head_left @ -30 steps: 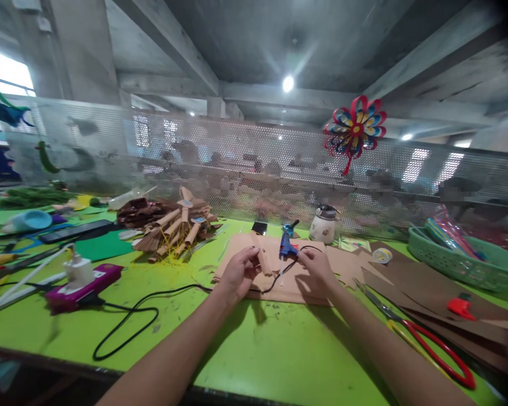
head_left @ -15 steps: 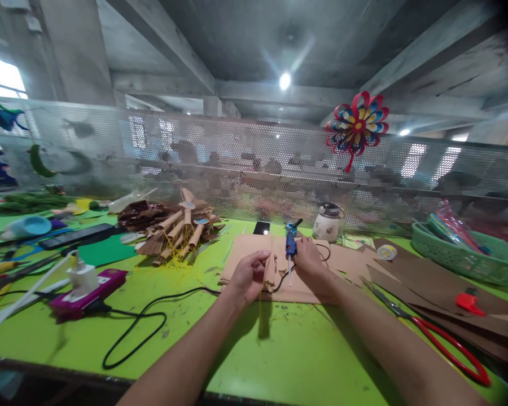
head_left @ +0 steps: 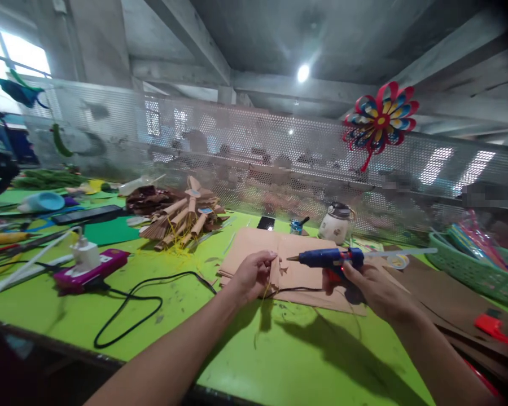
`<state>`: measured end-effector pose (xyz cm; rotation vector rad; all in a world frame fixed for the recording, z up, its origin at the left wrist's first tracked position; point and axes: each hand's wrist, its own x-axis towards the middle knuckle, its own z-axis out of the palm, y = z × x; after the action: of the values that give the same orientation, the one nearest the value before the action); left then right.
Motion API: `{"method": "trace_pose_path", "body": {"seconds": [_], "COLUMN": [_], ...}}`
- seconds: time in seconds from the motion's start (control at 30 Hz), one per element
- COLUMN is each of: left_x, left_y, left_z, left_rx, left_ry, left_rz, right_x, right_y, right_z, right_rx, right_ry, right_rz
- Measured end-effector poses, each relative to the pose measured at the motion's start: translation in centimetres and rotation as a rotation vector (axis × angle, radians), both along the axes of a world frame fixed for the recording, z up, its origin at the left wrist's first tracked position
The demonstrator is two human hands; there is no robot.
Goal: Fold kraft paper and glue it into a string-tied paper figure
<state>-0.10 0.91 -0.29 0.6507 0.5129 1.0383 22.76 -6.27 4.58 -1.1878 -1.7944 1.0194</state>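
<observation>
My right hand (head_left: 366, 285) is wrapped round the grip of a blue hot glue gun (head_left: 325, 257). Its nozzle points left, and a long white glue stick (head_left: 410, 252) sticks out of its back end. Between the fingers of my left hand (head_left: 254, 276) is a small folded piece of brown paper (head_left: 275, 277) with yellow raffia strands hanging below it. The nozzle tip is close to this piece, to its right; whether they touch I cannot tell. Beneath both hands lies a stack of light brown paper sheets (head_left: 248, 245) on the green table.
The glue gun's black cord (head_left: 152, 277) runs left to a purple power strip (head_left: 91, 270). Bundled paper pieces with raffia (head_left: 186, 223) lie behind on the left. A pale jar (head_left: 335, 224), a blue bottle (head_left: 296, 226) and a green basket (head_left: 469, 259) stand behind and right.
My right hand has lifted the glue gun and swung it sideways, nozzle towards my left hand. My left hand keeps its hold on the folded paper. The view has shifted a little.
</observation>
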Motion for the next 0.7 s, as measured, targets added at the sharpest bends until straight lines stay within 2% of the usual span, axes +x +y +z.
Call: {"method": "trace_pose_path", "body": {"seconds": [0.27, 0.43, 0.7], "left_x": [0.3, 0.4, 0.3], "left_y": [0.1, 0.3, 0.2], "left_z": [-0.9, -1.6, -1.5], "left_rx": [0.055, 0.098, 0.096], "left_ry": [0.102, 0.152, 0.183], "left_rz": [-0.013, -0.071, -0.091], "right_x": [-1.2, -1.4, -1.4], "right_y": [-1.1, -1.4, -1.2], "right_z": [-1.2, -1.3, -1.6], "right_rx": [0.102, 0.093, 0.072], "right_ry": [-0.254, -0.262, -0.299], "right_rz": [-0.051, -0.045, -0.05]}}
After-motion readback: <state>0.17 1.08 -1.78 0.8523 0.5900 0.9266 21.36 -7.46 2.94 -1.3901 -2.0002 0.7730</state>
